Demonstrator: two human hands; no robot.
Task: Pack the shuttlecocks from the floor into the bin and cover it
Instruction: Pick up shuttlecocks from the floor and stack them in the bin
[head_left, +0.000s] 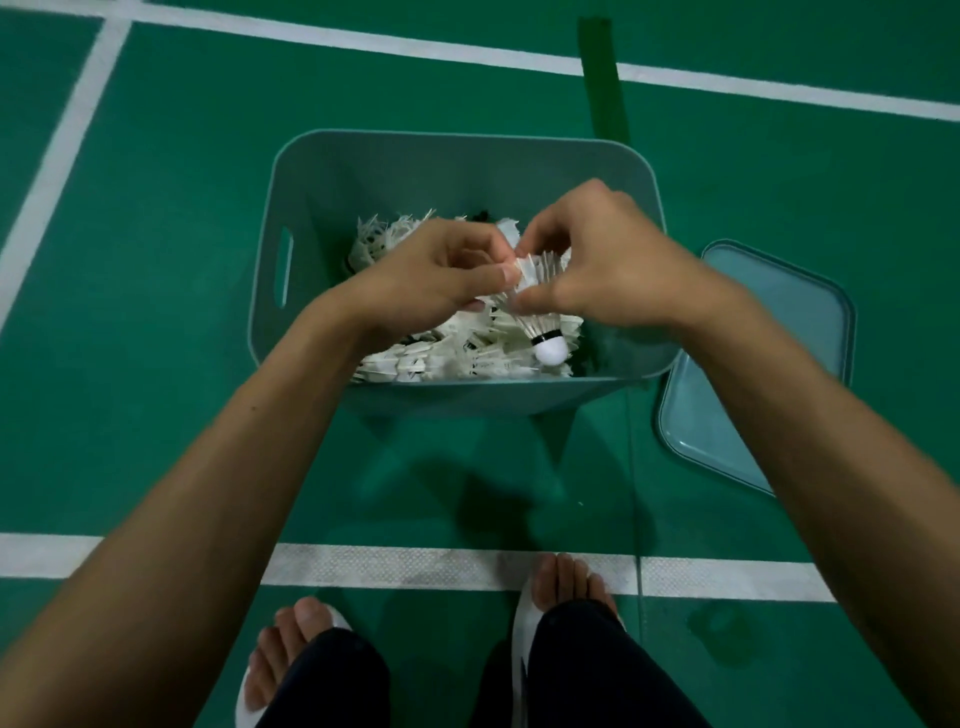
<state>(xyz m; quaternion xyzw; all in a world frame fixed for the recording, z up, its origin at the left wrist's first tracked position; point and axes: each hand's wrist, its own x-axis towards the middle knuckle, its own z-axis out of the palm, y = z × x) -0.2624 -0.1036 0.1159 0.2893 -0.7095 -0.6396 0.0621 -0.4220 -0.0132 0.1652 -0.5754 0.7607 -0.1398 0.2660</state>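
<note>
A pale teal bin (415, 171) stands on the green court floor straight ahead, holding a heap of several white feather shuttlecocks (447, 358). Over the bin, my left hand (431, 275) and my right hand (608, 260) both pinch the feather skirt of one shuttlecock (543, 312), whose white cork with a black band points down and toward me. The bin's teal lid (769, 374) lies flat on the floor to the right of the bin, partly hidden by my right forearm.
White court lines cross the floor at the far side, at the left and just in front of my feet. My two feet in white sandals (524, 623) stand at the bottom edge. A dark green tape strip (602, 78) runs behind the bin.
</note>
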